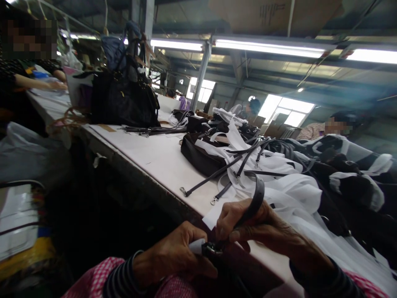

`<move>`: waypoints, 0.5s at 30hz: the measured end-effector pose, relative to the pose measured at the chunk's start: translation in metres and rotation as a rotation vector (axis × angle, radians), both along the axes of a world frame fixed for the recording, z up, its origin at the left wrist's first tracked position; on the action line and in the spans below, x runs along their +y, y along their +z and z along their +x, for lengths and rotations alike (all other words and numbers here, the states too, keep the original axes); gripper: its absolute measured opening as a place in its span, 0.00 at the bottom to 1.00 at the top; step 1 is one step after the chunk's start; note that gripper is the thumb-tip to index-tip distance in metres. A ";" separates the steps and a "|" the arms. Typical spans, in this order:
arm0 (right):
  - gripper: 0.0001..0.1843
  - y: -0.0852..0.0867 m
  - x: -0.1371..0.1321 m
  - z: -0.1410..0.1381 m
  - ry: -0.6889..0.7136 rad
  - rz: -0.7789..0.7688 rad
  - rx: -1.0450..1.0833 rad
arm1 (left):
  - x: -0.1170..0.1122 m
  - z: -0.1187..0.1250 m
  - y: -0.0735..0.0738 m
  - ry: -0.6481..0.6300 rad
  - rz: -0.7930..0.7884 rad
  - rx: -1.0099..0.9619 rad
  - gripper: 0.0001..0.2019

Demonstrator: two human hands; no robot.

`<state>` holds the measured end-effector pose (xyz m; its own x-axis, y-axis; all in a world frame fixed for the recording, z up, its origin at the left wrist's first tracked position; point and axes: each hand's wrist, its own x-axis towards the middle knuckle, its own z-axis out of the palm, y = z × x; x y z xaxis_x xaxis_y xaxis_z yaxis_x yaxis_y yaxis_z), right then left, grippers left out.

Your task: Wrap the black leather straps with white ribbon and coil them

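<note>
Low in front of me, my left hand (175, 252) is closed on a metal buckle (212, 248) with a bit of white wrapping (197, 246) beside it. My right hand (254, 225) pinches a black strap (258, 192) close to that buckle, and the strap's free end curls up above the fingers. Whether the strap passes through the buckle is hard to see. Dark material below the hands is mostly in shadow. Just beyond lie more black straps with metal clasps (214, 182) and a black bag (200, 155).
A white-topped table (139, 157) runs away to the left. White wrapping strips (291, 194) and more black bags (350, 178) pile up on the right. A large black bag (124, 99) stands at the back. One person (27, 70) works at far left; others sit beyond the pile.
</note>
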<state>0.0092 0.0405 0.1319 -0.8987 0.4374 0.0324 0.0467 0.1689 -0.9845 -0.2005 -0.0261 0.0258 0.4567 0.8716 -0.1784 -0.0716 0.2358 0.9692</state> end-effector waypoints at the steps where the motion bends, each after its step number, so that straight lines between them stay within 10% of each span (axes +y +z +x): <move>1: 0.09 0.002 0.000 0.000 -0.001 0.002 -0.015 | 0.000 0.000 0.004 -0.017 0.003 -0.003 0.16; 15: 0.14 -0.022 -0.010 -0.017 -0.370 -0.008 0.083 | -0.001 0.015 0.003 0.259 0.135 -0.050 0.13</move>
